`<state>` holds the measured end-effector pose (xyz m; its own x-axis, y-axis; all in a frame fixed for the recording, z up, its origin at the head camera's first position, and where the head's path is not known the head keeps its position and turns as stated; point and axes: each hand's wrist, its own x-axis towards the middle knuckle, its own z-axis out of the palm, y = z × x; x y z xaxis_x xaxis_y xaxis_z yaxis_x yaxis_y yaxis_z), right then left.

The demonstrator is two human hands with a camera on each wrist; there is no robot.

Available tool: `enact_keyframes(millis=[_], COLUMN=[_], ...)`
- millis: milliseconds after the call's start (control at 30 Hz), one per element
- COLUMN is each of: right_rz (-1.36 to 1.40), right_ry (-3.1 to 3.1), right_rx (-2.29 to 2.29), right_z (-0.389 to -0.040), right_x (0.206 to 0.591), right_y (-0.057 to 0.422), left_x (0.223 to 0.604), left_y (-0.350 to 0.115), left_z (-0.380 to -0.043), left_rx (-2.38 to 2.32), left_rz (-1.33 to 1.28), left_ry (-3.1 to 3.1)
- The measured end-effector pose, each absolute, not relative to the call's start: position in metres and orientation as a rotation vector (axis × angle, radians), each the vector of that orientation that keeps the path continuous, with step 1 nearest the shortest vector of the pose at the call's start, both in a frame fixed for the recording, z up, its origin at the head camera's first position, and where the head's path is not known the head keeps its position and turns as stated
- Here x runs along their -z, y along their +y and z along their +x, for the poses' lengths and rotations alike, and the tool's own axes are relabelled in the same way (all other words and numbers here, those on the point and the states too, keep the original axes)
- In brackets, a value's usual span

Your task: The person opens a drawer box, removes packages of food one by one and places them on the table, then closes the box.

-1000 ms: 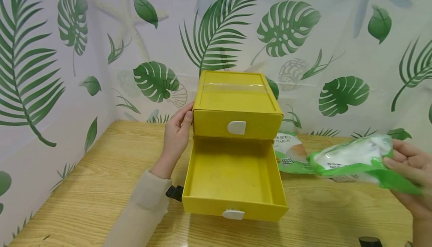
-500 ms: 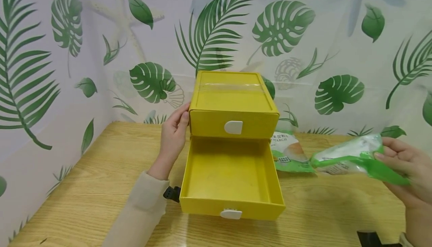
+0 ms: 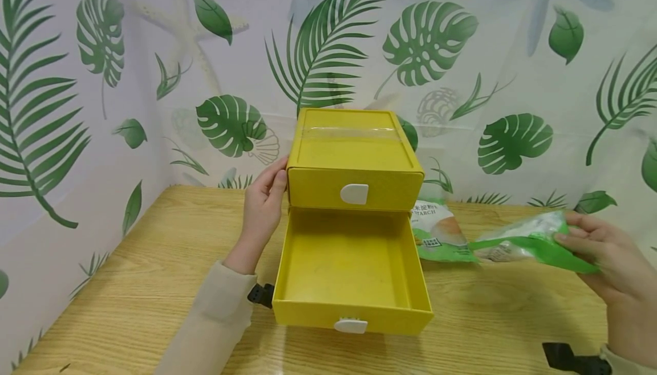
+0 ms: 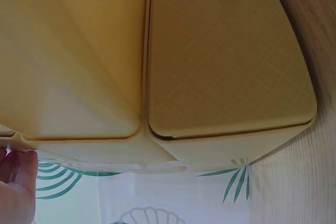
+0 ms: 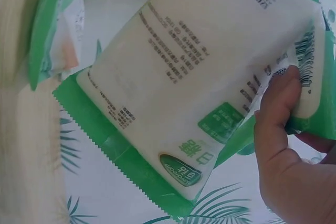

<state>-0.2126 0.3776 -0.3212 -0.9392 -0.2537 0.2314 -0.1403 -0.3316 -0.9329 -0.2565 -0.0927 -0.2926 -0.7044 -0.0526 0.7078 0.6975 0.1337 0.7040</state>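
Observation:
A yellow two-drawer cabinet [image 3: 354,187] stands mid-table in the head view. Its upper drawer is closed; the lower drawer [image 3: 349,261] is pulled out with a bare floor. My left hand [image 3: 263,201] rests against the cabinet's left side, thumb near the front edge, fingers partly hidden; the left wrist view shows part of the hand [image 4: 18,182] beside the yellow wall. At the right, my right hand [image 3: 611,255] pinches one end of a green-and-white bag of white sugar [image 3: 528,241]. Printed text covers the sugar bag [image 5: 168,72] in the right wrist view.
Behind the cabinet's right side a starch packet [image 3: 441,232] stands on the wooden table [image 3: 493,318], close to the sugar bag's far end. A leaf-printed sheet [image 3: 328,39] hangs at the back and left. Dark wrist straps show on both arms.
My right hand has shifted left with the sugar bag, which now looks thinner and turned more edge-on. The left hand keeps its place on the cabinet; the head view has shifted slightly.

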Motion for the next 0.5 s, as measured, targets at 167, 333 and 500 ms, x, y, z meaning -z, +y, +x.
enact_keyframes(millis=[167,333,500], right_rz=[-0.611,-0.580,-0.549], right_ry=[1.835,1.863,1.902], right_rx=[2.329,2.305,2.248], right_z=[-0.226,-0.209,-0.206], right_x=[0.334,0.317,0.315], right_y=[0.394,0.367,0.363], left_x=[0.292,0.292,0.292], left_y=[-0.093,-0.092,-0.092], left_z=[-0.257,-0.256,-0.256], left_rx=[1.628,1.629,1.630], left_rz=[-0.620,-0.625,-0.622], left_ry=[-1.819,-1.814,-1.812])
